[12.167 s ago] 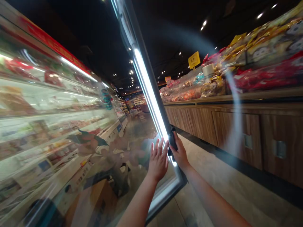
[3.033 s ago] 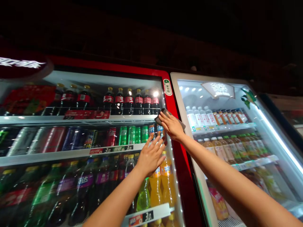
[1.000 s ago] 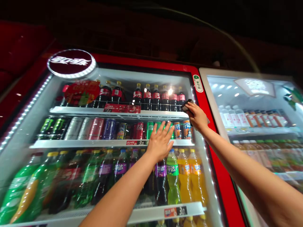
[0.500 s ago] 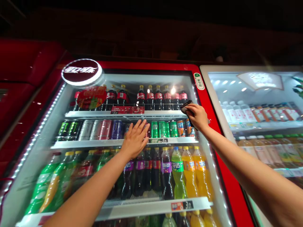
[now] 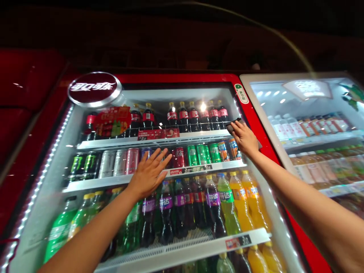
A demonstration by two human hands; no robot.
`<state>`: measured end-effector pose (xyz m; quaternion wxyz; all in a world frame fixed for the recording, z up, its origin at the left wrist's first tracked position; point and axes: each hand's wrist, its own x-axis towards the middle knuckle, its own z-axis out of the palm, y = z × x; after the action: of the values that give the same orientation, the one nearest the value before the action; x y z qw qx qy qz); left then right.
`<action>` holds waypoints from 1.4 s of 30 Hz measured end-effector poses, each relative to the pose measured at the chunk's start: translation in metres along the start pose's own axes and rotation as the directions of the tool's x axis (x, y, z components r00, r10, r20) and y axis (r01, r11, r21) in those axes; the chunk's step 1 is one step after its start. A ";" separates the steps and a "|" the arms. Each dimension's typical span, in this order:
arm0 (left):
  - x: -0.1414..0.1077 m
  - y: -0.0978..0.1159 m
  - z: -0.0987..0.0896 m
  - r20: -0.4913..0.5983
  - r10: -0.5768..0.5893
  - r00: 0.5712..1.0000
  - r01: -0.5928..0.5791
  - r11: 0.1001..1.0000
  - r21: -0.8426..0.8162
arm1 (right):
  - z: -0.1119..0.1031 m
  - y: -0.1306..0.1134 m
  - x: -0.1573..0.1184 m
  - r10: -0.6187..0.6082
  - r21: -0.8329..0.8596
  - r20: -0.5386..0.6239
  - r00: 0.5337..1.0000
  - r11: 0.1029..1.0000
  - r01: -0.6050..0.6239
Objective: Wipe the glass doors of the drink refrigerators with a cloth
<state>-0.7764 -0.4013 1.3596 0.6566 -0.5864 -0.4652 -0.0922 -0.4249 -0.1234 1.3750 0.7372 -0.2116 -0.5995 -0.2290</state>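
My left hand lies with its fingers spread in front of the glass door of a drinks fridge, level with the row of cans; it seems to rest on the glass. My right hand is at the right side of the same door, its fingers closed on a dark cloth pressed to the glass near the top shelf's end. Behind the glass stand cola bottles on the top shelf, a silver can among other cans below, and orange soda bottles further down.
A round lit sign sits at the door's upper left, with a red sticker below it. On the right a second, white-framed fridge holds bottles. A red cabinet is at the left.
The view has tilted a little. My left hand has shifted left along the cans, uncovering a red can. My right hand stays at the door's right side, still with the cloth.
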 end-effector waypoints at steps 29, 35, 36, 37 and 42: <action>-0.013 0.014 0.006 -0.040 -0.048 0.998 0.048 0.999 -0.005 | 0.009 -0.077 -0.011 -0.176 0.080 0.037 0.984 0.982 0.172; -0.014 0.016 0.004 -0.028 -0.052 0.998 0.052 0.999 0.001 | 0.046 -0.130 0.014 0.008 0.037 -0.076 0.997 0.999 -0.005; -0.014 0.016 0.004 -0.023 -0.053 0.998 0.053 0.999 -0.005 | 0.047 -0.140 0.008 -0.050 0.048 -0.050 0.998 0.997 0.052; -0.014 0.016 0.004 -0.020 -0.055 0.998 0.055 0.998 -0.012 | 0.045 -0.146 0.001 -0.121 0.067 -0.019 0.992 0.990 0.122; -0.014 0.016 0.006 -0.020 -0.062 0.998 0.061 0.997 -0.038 | 0.019 -0.118 -0.018 -0.341 0.199 0.051 0.939 0.924 0.326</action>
<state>-0.7763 -0.3975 1.3379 0.6474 -0.5829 -0.4743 -0.1269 -0.5131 -0.2061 1.3658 0.6781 -0.0454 -0.6762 -0.2843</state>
